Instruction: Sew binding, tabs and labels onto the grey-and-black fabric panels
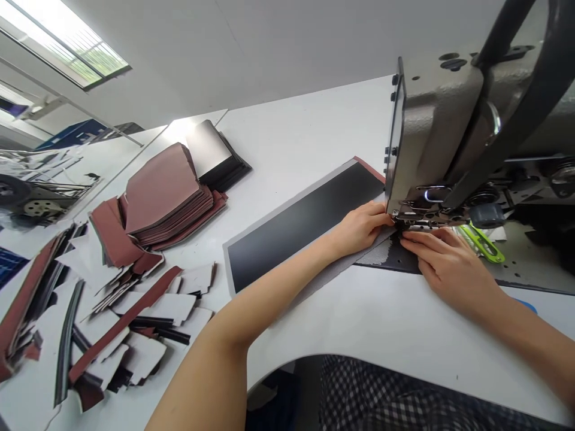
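A sewing machine [431, 131] stands at the right, its needle area low over a dark bed plate [399, 260]. A long black panel [300, 218] with grey borders and a reddish-brown far end lies slanted on the table, one end reaching under the machine head. My left hand [362, 227] has its fingers bent and closed on the panel's edge beside the presser foot. On the other side of the foot lies my right hand [442, 257], fingers stretched flat with the tips close to the needle. The stitching point itself is mostly hidden.
Lime-green thread snips [483, 242] rest on the machine bed behind my right hand. Left of the panel stand a stack of reddish-brown pieces [164, 191] and a stack of black pieces [220, 158]. Loose strips and offcuts [130, 317] cover the left tabletop.
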### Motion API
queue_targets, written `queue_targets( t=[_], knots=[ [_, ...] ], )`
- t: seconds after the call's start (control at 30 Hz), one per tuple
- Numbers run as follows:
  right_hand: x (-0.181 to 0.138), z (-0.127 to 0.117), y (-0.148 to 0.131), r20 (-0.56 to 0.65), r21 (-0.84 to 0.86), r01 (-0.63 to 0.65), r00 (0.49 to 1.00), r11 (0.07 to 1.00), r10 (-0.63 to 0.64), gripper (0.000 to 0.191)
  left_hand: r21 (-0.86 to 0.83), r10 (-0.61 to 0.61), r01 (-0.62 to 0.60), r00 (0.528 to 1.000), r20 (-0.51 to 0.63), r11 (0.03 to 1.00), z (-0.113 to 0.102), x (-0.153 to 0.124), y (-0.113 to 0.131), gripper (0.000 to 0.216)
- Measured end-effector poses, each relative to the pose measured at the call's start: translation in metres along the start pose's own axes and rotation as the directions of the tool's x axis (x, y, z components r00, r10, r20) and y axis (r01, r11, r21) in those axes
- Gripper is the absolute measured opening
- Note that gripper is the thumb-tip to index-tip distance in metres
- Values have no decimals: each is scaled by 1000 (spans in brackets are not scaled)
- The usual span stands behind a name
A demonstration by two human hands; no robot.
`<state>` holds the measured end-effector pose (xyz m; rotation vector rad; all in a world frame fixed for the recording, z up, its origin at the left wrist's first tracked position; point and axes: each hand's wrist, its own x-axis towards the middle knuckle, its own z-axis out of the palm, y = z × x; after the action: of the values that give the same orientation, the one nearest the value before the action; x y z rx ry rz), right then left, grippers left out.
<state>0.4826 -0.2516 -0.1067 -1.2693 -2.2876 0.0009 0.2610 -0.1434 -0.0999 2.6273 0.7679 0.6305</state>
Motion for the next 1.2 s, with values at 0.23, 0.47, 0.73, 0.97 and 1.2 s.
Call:
queue_targets(
  t=[0.23, 0.47, 0.73, 0.97, 1.2],
  knots=[
    [-3, -8, 0, -35, 76, 18, 999, 997, -16, 33, 111, -198, 194, 980, 31, 975, -3, -19, 40, 30],
    [-1, -8, 0, 33, 153, 74, 996, 985, -80, 35, 222, -180, 161, 981, 67, 962, 4, -41, 57, 40],
    [-2, -2, 1, 52, 82, 5, 999, 997, -9, 36, 187, -187, 167, 978, 96, 968, 5, -29, 46, 42],
    [-8, 5, 3, 31, 57, 4, 1000, 998, -6, 40, 107, -162, 154, 985, 64, 982, -14, -18, 26, 28],
    [-9, 7, 2, 9, 27, 34, 999, 999, -34, 39, 39, -629, 638, 766, -132, 769, -54, 6, -35, 27]
  ],
)
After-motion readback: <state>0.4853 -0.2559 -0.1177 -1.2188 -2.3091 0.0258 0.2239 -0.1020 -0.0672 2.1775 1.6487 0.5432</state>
